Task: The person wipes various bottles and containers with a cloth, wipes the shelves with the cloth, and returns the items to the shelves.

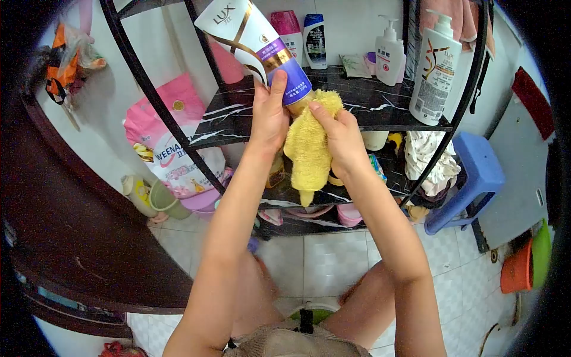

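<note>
My left hand (pixel 270 113) is wrapped around a white and purple LUX tube (pixel 264 50), which tilts with its cap end down toward me. In my right hand (pixel 339 134) is a fluffy yellow cloth (pixel 309 152), pinched between thumb and fingers. The cloth touches the tube's lower end and hides part of the cap. Both hands are in front of the black marble-patterned shelf (pixel 226 119). Behind the tube stand a pink-capped bottle (pixel 288 33) and a dark blue bottle (pixel 315 41).
A white LUX pump bottle (pixel 436 71) stands at the shelf's right front, with a smaller pump bottle (pixel 389 53) behind it. Left of the rack is a pink WEENA bag (pixel 175 140). On the right are a blue stool (pixel 476 172) and an orange bucket (pixel 516 268).
</note>
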Available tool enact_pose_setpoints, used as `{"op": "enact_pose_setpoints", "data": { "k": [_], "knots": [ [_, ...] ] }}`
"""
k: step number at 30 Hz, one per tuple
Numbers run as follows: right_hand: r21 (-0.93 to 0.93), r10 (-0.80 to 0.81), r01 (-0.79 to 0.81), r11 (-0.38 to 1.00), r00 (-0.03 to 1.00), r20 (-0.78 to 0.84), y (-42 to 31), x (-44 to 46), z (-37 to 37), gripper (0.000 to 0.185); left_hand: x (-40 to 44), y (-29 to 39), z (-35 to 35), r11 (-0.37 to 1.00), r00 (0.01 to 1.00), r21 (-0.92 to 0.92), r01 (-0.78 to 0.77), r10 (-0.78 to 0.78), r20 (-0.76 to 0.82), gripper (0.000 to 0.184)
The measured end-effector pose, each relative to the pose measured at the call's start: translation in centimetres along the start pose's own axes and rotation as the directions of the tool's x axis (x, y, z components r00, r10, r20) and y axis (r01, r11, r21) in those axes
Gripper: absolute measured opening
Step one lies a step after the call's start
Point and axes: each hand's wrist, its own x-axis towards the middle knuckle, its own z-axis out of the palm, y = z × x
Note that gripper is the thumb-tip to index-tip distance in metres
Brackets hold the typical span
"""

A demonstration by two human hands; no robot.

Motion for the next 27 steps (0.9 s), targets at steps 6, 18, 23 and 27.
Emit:
{"op": "enact_pose_setpoints", "data": {
  "k": [6,18,23,27],
  "knots": [
    [0.017,-0.046,0.049,0.999,0.990,-0.134,-0.7,0.3,-0.6,0.024,0.6,-0.2,-0.9,0.996,0.997,-0.073,0.053,-0.056,-0.047,0.045],
    [-0.758,-0.711,0.648,0.075,0.568,0.415,0.5,1.1,0.0,0.050,-0.3,1.3,0.5,0.933,0.915,0.180,0.311,-0.345,0.211,0.051],
    [-0.718,-0.704,0.662,0.216,0.615,0.355,0.0,0.9,0.3,0.049,-0.5,1.6,0.6,0.914,0.888,0.159,0.372,-0.401,0.227,0.052],
    [-0.716,-0.754,0.659,0.230,0.586,0.297,-1.6,0.9,-0.4,0.047,-0.9,1.1,0.1,0.918,0.870,0.362,0.163,-0.307,0.385,0.053]
  ]
}}
